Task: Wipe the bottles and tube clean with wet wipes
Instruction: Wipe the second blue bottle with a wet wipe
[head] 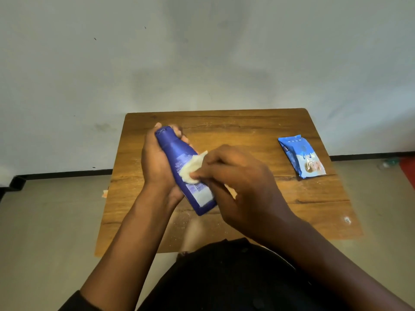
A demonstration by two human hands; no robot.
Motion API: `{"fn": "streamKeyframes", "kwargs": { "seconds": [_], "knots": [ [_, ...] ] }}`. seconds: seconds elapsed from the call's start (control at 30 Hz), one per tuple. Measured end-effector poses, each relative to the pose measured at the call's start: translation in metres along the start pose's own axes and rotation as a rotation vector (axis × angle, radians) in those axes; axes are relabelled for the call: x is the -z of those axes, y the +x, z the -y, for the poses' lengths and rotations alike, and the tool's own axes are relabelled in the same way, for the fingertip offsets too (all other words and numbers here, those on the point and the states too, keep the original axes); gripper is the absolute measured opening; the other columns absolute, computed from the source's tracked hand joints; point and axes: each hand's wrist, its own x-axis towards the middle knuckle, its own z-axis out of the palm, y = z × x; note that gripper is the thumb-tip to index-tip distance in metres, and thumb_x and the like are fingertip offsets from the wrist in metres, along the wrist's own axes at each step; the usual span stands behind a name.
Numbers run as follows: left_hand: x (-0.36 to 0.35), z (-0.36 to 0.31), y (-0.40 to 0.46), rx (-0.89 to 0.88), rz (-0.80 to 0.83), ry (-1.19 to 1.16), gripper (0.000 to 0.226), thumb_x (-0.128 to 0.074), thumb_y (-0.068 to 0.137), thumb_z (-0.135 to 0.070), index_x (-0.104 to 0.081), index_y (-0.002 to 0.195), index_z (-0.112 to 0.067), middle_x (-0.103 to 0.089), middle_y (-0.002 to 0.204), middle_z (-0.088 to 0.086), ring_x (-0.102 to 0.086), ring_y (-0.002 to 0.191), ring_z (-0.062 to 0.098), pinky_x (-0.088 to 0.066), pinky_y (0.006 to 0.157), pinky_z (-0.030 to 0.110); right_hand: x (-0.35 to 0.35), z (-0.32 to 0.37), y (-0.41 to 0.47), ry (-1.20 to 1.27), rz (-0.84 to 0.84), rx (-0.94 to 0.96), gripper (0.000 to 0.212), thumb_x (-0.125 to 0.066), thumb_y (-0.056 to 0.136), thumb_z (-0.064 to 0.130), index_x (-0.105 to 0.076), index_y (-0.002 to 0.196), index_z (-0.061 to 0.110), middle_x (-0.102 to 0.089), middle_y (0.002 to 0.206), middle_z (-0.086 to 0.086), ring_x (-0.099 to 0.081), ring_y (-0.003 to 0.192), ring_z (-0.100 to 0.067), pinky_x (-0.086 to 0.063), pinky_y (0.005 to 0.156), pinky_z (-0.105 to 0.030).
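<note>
Well, the left hand (pixel 157 162) grasps the blue bottle (pixel 184 169) — tilted, cap end away — above the wooden table's (pixel 247 131) left half; the right hand (pixel 235 178) pinches a white wet wipe (pixel 190 169) against the bottle's label; a blue wipes pack (pixel 302 157) lies near the right edge.

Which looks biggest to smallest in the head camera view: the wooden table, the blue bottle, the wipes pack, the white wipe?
1. Wooden table.
2. Blue bottle, held above the table and nearer the camera, so partly flattered.
3. Wipes pack, somewhat smaller.
4. White wipe, crumpled, smallest.
</note>
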Motion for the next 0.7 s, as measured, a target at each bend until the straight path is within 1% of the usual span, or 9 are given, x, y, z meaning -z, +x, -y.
{"fn": "streamKeyframes", "kwargs": {
  "seconds": [0.07,0.13,0.23,0.37,0.43,0.5,0.57,0.63,0.7],
  "knots": [
    [0.005,-0.002,0.004,0.021,-0.117,-0.036,0.037,-0.045,0.101,-0.033,-0.053,0.068,-0.018,-0.049,0.061,0.000,-0.047,0.049,0.014,-0.044,0.053,0.023,0.003,-0.001,-0.013,0.021,0.076,0.026,0.019,-0.074,0.092,0.014,-0.077,0.111,0.013,-0.070,0.112,0.000,-0.064,0.105,-0.016,-0.053,0.080,-0.030],
    [0.009,0.000,0.005,0.045,-0.198,-0.059,0.031,-0.046,0.097,-0.029,-0.053,0.069,-0.018,-0.047,0.062,-0.001,-0.045,0.050,0.014,-0.043,0.053,0.022,0.006,-0.004,-0.022,0.043,0.157,0.027,0.026,-0.075,0.092,0.023,-0.073,0.118,0.016,-0.066,0.117,0.001,-0.060,0.110,-0.014,-0.050,0.084,-0.027],
    [0.011,0.008,0.005,0.098,-0.273,-0.096,0.027,-0.045,0.096,-0.027,-0.051,0.072,-0.017,-0.047,0.064,0.000,-0.045,0.051,0.014,-0.042,0.055,0.024,0.005,-0.010,-0.026,-0.015,0.244,-0.002,0.046,-0.080,0.089,0.039,-0.061,0.128,0.024,-0.060,0.130,0.001,-0.054,0.124,-0.015,-0.053,0.087,-0.030],
    [0.004,0.008,0.007,0.105,-0.294,-0.107,0.030,-0.044,0.098,-0.030,-0.049,0.072,-0.016,-0.049,0.064,0.001,-0.048,0.048,0.015,-0.046,0.055,0.024,-0.002,-0.013,-0.023,-0.125,0.136,0.020,0.038,-0.075,0.090,0.034,-0.061,0.121,0.018,-0.063,0.127,-0.004,-0.059,0.115,-0.020,-0.053,0.083,-0.031],
    [0.004,0.003,0.005,0.077,-0.225,-0.038,0.037,-0.044,0.102,-0.040,-0.054,0.075,-0.016,-0.055,0.068,0.002,-0.053,0.057,0.016,-0.050,0.064,0.030,-0.003,-0.015,-0.024,-0.089,0.048,-0.019,0.035,-0.077,0.087,0.030,-0.065,0.116,0.014,-0.066,0.119,-0.003,-0.062,0.108,-0.017,-0.052,0.083,-0.030],
    [0.003,-0.002,-0.002,0.050,-0.083,0.097,0.050,-0.038,0.105,-0.054,-0.067,0.090,-0.016,-0.067,0.083,0.002,-0.061,0.079,0.016,-0.052,0.084,0.036,0.000,-0.014,-0.025,0.037,-0.064,-0.150,0.038,-0.080,0.083,0.032,-0.065,0.114,0.016,-0.067,0.113,0.004,-0.063,0.102,-0.010,-0.054,0.079,-0.027],
    [-0.002,-0.006,-0.012,0.019,0.056,0.183,0.065,-0.030,0.105,-0.061,-0.072,0.113,-0.011,-0.072,0.104,0.005,-0.064,0.098,0.018,-0.053,0.093,0.039,0.005,-0.009,-0.023,0.303,-0.155,-0.347,0.036,-0.081,0.079,0.032,-0.064,0.109,0.022,-0.067,0.104,0.013,-0.067,0.096,-0.012,-0.056,0.074,-0.023],
    [-0.010,-0.009,-0.020,-0.015,0.197,0.149,0.071,-0.026,0.107,-0.059,-0.065,0.133,-0.006,-0.069,0.123,0.014,-0.064,0.112,0.024,-0.053,0.098,0.043,0.011,-0.003,-0.018,0.705,-0.175,-0.544,0.036,-0.085,0.075,0.021,-0.064,0.105,0.021,-0.071,0.099,0.010,-0.072,0.093,-0.015,-0.058,0.068,-0.022],
    [-0.018,-0.008,-0.026,-0.014,0.322,0.095,0.071,-0.023,0.108,-0.059,-0.056,0.144,-0.007,-0.064,0.132,0.022,-0.058,0.119,0.034,-0.045,0.108,0.051,0.015,-0.002,-0.014,0.987,-0.148,-0.659,0.032,-0.081,0.078,0.014,-0.065,0.105,0.014,-0.074,0.098,0.002,-0.073,0.084,-0.016,-0.059,0.065,-0.029]
  ]
}}
